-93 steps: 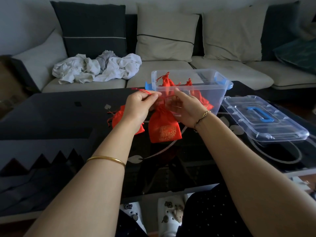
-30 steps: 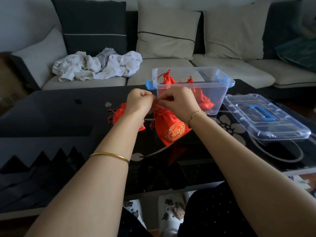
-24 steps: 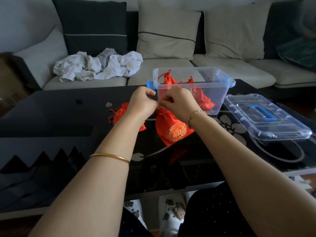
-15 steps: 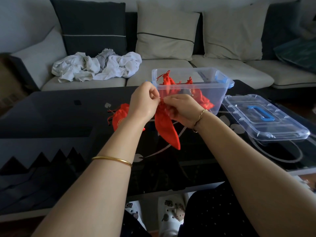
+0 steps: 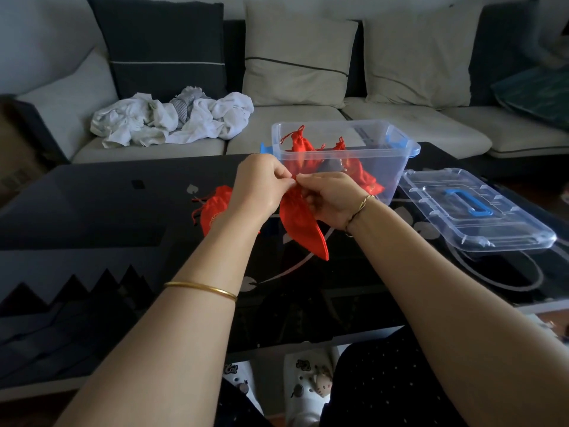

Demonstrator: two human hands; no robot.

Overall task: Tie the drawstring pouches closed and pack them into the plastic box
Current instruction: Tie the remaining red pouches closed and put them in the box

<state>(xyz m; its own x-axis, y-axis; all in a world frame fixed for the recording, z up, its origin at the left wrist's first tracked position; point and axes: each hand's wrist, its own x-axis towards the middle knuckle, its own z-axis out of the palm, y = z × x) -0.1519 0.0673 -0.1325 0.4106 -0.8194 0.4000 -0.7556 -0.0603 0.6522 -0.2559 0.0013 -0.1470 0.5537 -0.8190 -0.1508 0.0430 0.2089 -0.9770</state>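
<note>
Both hands are raised over the table (image 5: pixel 92 211), working at the neck of one red pouch (image 5: pixel 303 224), so the step in hand looks like the tying. The left hand (image 5: pixel 258 183) has its fingers curled, with the thumb and forefinger pinching the drawstring (image 5: pixel 294 179) right where it meets the right hand (image 5: pixel 331 198). The right hand pinches the same spot from its side, and its lower fingers curl around the top of the pouch. The body of the pouch hangs down and toward the person from between the two hands, clear of the table. Whether the knot is already drawn tight cannot be told, since the fingers cover it. Just beyond the right hand stands the plastic box (image 5: pixel 395 167), open, with several tied pouches (image 5: pixel 300 143) already in it. Its lid (image 5: pixel 474 211) lies flat further out on the right hand's side. Partly hidden behind the left wrist, another pouch (image 5: pixel 215 208) lies on the table with its cords loose, so the task seems part done. The next move probably calls for pulling the cords apart to tighten the knot. Then the pouch needs a short forward reach over the near wall of the box, without snagging the cords.
</note>
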